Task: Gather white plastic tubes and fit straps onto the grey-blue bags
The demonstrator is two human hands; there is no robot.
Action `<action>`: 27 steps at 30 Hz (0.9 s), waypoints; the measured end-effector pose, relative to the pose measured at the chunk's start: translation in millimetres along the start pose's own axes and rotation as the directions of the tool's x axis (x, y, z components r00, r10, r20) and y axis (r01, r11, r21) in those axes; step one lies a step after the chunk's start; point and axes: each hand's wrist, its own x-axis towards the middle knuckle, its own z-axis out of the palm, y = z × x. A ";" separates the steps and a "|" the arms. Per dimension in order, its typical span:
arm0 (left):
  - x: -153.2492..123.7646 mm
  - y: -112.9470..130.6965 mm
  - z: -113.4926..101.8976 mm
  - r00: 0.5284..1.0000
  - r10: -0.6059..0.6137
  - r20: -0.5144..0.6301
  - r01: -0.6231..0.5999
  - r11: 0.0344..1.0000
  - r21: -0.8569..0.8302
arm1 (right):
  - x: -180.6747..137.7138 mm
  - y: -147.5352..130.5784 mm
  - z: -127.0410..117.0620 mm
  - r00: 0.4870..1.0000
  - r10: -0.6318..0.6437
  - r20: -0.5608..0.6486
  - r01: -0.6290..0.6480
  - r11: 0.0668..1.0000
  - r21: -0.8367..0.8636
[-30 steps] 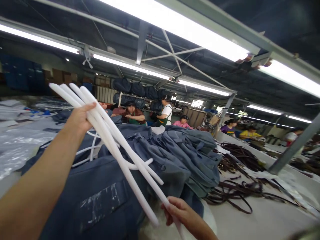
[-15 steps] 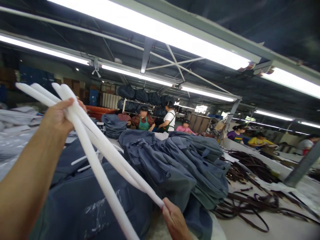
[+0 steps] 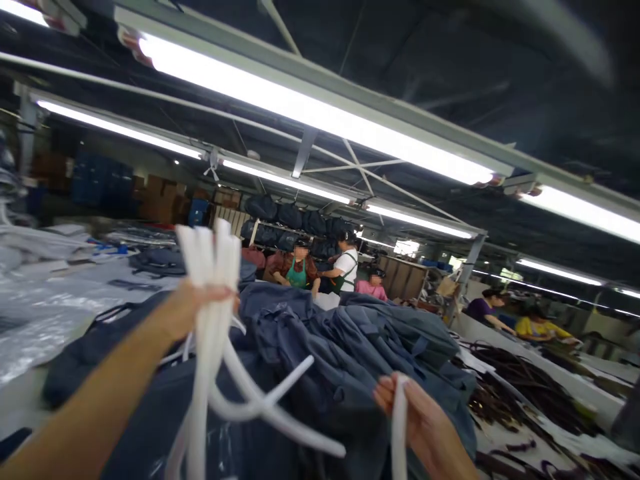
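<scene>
My left hand (image 3: 186, 308) is closed around a bundle of white foam rods (image 3: 204, 360), held upright with their ends sticking up above the fist. Below it the rods hang and spread out, two of them curving to the right. At the lower right, my right hand (image 3: 425, 413) pinches the end of one white foam rod (image 3: 399, 433), which droops out of the bottom of the view. Whether this rod belongs to the left hand's bundle cannot be seen. Behind and under the rods lies a heap of dark blue fabric bags (image 3: 360, 340).
Clear plastic sheeting (image 3: 40, 327) covers the table at left. Dark brown straps (image 3: 535, 387) lie in piles at right. Several people work beyond the bags, one in a green apron (image 3: 296, 275). More bags hang on a rack (image 3: 290, 217) at the back.
The bundle has swung from slanting across the view to upright, and its lower ends have fanned out. My right hand has moved right, away from the bundle. The view has shifted somewhat.
</scene>
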 end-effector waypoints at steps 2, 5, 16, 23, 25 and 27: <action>-8.2 -38.9 41.1 0.980 -0.130 0.150 0.130 0.991 0.007 | 3.0 -27.8 67.8 0.954 -0.055 0.294 0.085 0.992 -0.092; -22.7 -80.2 102.1 0.923 -0.201 0.329 0.247 0.963 -0.105 | 11.0 -53.2 144.1 0.860 -0.173 0.481 0.320 0.916 -0.243; -42.0 -104.9 154.0 0.885 -0.231 0.405 0.362 0.887 -0.285 | 52.3 -55.2 180.3 0.823 -0.282 0.493 0.427 0.879 -0.211; -20.6 -75.1 147.5 0.947 -0.253 0.200 0.311 0.881 -0.357 | 36.8 -55.9 152.2 0.867 -0.278 0.413 0.426 0.845 -0.325; 0.8 -48.5 134.6 0.982 -0.144 0.123 0.182 0.896 -0.406 | 25.7 -49.0 123.6 0.913 -0.112 0.392 0.283 0.867 -0.411; 22.6 -20.7 120.5 0.996 -0.020 0.090 0.056 0.903 -0.425 | 14.2 -29.2 90.3 0.910 0.145 0.389 0.084 0.853 -0.515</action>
